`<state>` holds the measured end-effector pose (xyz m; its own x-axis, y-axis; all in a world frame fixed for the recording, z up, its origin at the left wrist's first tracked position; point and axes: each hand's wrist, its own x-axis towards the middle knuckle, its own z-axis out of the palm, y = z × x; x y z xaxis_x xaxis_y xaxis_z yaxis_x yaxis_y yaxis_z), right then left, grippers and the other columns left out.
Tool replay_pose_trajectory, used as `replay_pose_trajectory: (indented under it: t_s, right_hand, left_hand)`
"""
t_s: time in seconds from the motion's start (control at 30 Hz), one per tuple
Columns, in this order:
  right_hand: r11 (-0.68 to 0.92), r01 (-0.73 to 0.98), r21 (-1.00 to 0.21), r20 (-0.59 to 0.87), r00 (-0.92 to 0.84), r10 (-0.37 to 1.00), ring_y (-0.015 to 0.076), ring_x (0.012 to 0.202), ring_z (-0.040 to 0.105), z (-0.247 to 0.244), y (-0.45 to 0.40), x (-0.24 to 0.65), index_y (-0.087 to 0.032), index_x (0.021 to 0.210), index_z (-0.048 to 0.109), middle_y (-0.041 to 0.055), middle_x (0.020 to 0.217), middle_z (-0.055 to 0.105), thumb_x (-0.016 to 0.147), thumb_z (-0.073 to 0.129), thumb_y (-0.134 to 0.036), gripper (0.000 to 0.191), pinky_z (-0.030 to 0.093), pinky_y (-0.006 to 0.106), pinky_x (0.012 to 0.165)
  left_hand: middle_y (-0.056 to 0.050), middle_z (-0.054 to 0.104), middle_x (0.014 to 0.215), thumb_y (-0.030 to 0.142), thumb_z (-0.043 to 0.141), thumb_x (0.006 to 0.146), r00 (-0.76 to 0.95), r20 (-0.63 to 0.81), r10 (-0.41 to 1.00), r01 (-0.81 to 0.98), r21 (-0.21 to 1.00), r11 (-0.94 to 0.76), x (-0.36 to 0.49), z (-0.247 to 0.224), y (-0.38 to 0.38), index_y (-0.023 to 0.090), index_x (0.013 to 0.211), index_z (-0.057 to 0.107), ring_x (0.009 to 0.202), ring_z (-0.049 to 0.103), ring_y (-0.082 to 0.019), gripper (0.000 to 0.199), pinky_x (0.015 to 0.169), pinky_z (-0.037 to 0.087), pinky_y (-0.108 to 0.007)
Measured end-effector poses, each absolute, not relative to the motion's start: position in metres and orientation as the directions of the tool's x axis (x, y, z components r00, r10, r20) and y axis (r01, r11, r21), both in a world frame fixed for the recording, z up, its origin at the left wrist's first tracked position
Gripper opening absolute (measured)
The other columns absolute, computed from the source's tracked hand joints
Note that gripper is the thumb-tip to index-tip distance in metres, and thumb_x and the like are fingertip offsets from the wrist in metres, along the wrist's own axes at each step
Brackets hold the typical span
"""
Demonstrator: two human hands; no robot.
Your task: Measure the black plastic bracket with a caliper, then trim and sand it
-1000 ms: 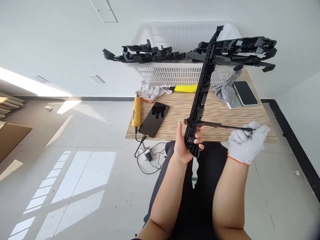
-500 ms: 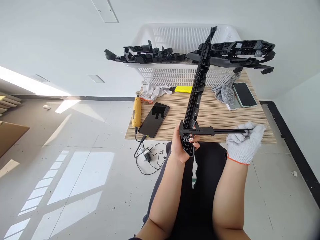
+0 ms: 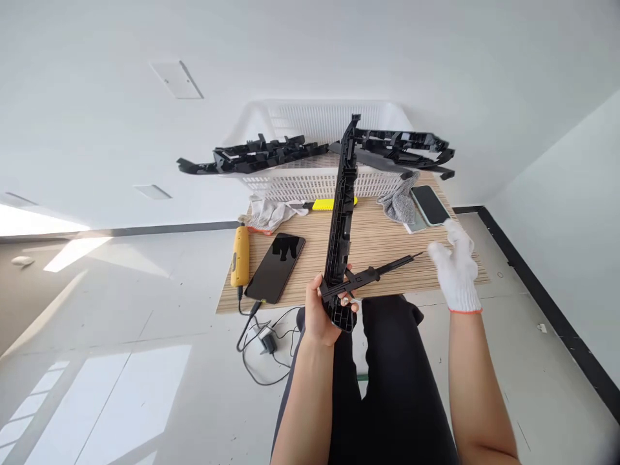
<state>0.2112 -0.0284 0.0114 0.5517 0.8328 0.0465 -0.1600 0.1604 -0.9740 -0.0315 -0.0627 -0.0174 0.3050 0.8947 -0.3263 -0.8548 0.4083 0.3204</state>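
My bare left hand (image 3: 321, 316) grips the lower end of a long black ribbed plastic part (image 3: 343, 223), which stands up and leans slightly right. The same hand holds a black vernier caliper (image 3: 361, 280) crosswise over the part, its beam pointing right and a little up. To the right of the caliper's thin tip, my right hand (image 3: 455, 268) in a white knitted glove is raised with thumb and fingers apart. Nothing is in it, and it is apart from the caliper. The palm and some fingers of my left hand are hidden behind the part.
Black plastic parts (image 3: 266, 155) lie across a white basket (image 3: 276, 187) at the table's back. On the wood-striped table (image 3: 378, 239) lie a yellow rotary tool (image 3: 240, 255), a dark phone (image 3: 276, 268), a yellow-handled knife (image 3: 323, 205), gloves (image 3: 268, 213) and another phone (image 3: 430, 205). Cables (image 3: 261, 361) hang below.
My right hand has let go of the caliper's end, moved clear of it and opened. The caliper now slants upward to the right. The camera view has shifted.
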Motion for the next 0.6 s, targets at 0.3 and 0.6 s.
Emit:
replay_pose_trajectory:
  t_s: [0.3, 0.6]
  right_hand:
    - [0.497, 0.533, -0.685, 0.34, -0.37, 0.865, 0.0205, 0.094, 0.061, 0.016, -0.005, 0.14, -0.019, 0.117, 0.065, 0.0062, 0.097, 0.065, 0.064, 0.076, -0.075, 0.079, 0.049, 0.038, 0.095]
    - [0.454, 0.351, -0.819, 0.246, -0.5, 0.83, 0.0125, 0.075, 0.053, 0.038, 0.062, 0.109, -0.019, 0.077, 0.052, -0.0015, 0.078, 0.059, 0.083, 0.073, -0.048, 0.036, 0.046, 0.027, 0.074]
  left_hand:
    - [0.002, 0.059, 0.066, 0.062, 0.079, 0.066, -0.106, -0.294, 0.95, -0.775, 0.623, 0.107, -0.016, 0.01, -0.051, 0.017, 0.099, 0.073, 0.05, 0.052, -0.009, 0.056, 0.044, 0.049, -0.019]
    - [0.002, 0.051, 0.056, 0.071, 0.069, 0.071, -0.26, -0.034, 0.965, -0.31, 0.95, -0.05, -0.032, 0.065, -0.006, 0.02, 0.096, 0.077, 0.047, 0.044, -0.011, 0.057, 0.045, 0.054, -0.028]
